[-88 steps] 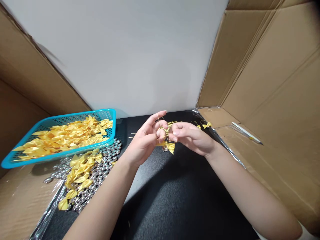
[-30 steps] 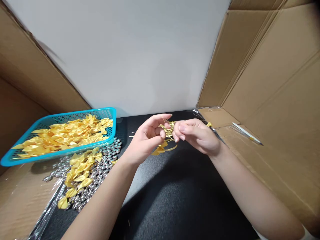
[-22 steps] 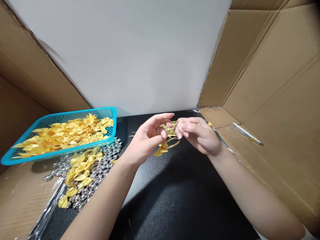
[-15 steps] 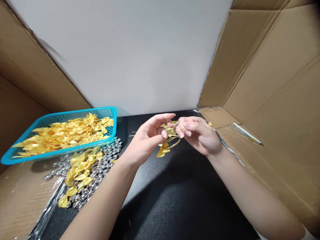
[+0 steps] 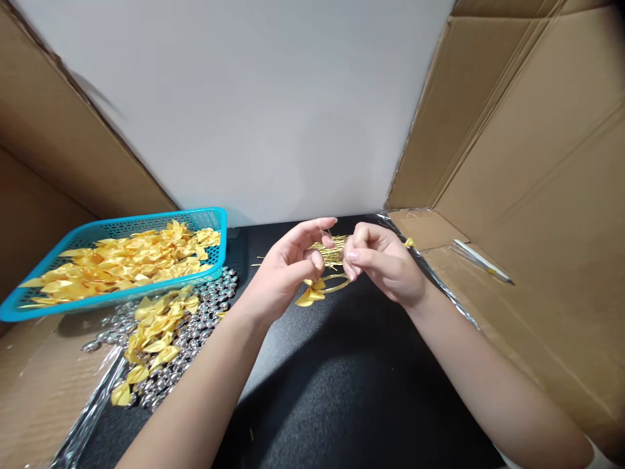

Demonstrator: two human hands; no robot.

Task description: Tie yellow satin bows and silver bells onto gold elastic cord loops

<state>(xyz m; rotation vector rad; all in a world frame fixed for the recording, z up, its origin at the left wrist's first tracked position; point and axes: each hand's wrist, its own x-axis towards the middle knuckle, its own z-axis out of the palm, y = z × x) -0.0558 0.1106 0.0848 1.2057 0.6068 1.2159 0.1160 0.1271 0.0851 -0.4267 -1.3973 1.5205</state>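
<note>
My left hand (image 5: 293, 260) has its thumb and curled fingers closed at a thin gold hoop (image 5: 336, 284) with yellow fabric petals (image 5: 311, 294) hanging from it. A fine thread (image 5: 322, 229) loops by its raised index finger. Close on the right, my right hand (image 5: 381, 260) is pinched shut, its fingertips meeting the hoop's right end; whatever lies inside this pinch is too small to make out. Behind both hands, a bundle of short gold wire strips (image 5: 332, 251) lies on the black mat (image 5: 312, 391), partly covered by the fingers.
A blue basket (image 5: 222, 251) of yellow fabric petals stands at the left. Silver beads (image 5: 195, 332) and loose yellow petals (image 5: 159, 326) lie before it. Right, a white pen-like tool (image 5: 483, 262) rests on cardboard. Cardboard walls (image 5: 527, 143) and a white panel (image 5: 268, 111) surround the mat.
My right hand has turned slightly, and its fingertips have come down to the hoop's end. The hoop and petals have shifted a little left, showing more of the gold strips.
</note>
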